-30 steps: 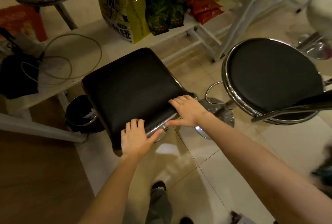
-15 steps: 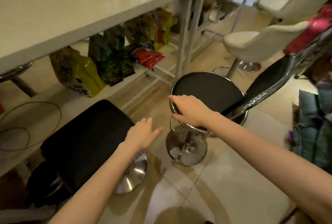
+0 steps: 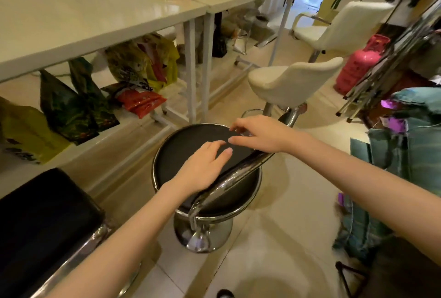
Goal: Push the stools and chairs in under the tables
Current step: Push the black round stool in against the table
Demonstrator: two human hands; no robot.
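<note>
A round black stool [image 3: 181, 154] with a chrome rim, a chrome base and a low backrest [image 3: 229, 183] stands in the middle, out in front of the white table [image 3: 95, 18]. My left hand [image 3: 202, 168] lies flat on the backrest pad with its fingers apart. My right hand [image 3: 260, 134] curls over the far end of the same backrest. A square black stool [image 3: 40, 221] sits at the lower left, partly beneath the table's edge. Beyond the round stool stands a white padded stool [image 3: 286, 80], with a white chair [image 3: 341, 27] further back.
Several snack bags [image 3: 69, 106] fill the low shelf under the table. White table legs [image 3: 191, 70] stand just behind the round stool. A pink gas cylinder [image 3: 360, 63] and folded metal frames are at the right. Teal cloth [image 3: 405, 154] is piled at the right edge.
Both hands left the square stool and moved right to the round stool. The right hand went from the seat's front rim to the backrest, and the left hand came onto the backrest pad.
</note>
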